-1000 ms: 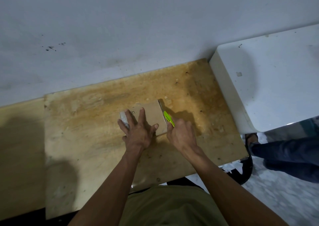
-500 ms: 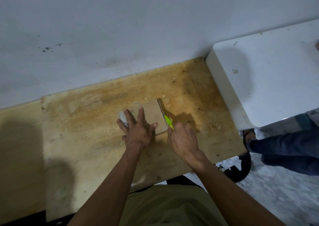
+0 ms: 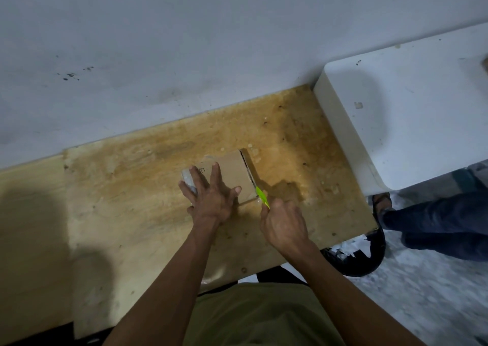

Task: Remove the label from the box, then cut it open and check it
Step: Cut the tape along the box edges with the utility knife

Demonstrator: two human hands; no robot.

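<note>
A small brown cardboard box [image 3: 232, 174] lies flat at the centre of the frame on a wooden table [image 3: 126, 192]. The left hand [image 3: 211, 200] presses on the box's top with fingers spread and straight; dark printed letters show between the fingers, and a crumpled pale piece of tape or label [image 3: 189, 180] sits at the box's left edge, partly under the fingers. The right hand [image 3: 284, 227], just right of and below the box, is curled round a lime-green cutter [image 3: 262, 196]; only the cutter's green forward part shows, and its tip meets the box's lower right corner. Along the box's right edge a dark slit separates the top panel from the side.

The table top is worn plywood, stained deep amber around the box and paler toward the left and lower left of the frame, with scattered small dark specks and light crumbs. A broad shadow falls over its left portion. The table's far edge abuts a plain grey-white wall [image 3: 237, 42] filling the upper half of the frame; the wall bears a few dark spots at upper left.

At the right of the frame a white, round-cornered block-like surface [image 3: 422, 113] stands against the table's right end. Below it, a second person's dark trouser leg and sandalled foot [image 3: 381, 203] rest on a pale speckled floor [image 3: 422, 293], beside a curved black object [image 3: 369, 261] whose nature cannot be told. The wearer's olive-green garment [image 3: 264, 316] occupies the bottom centre.
</note>
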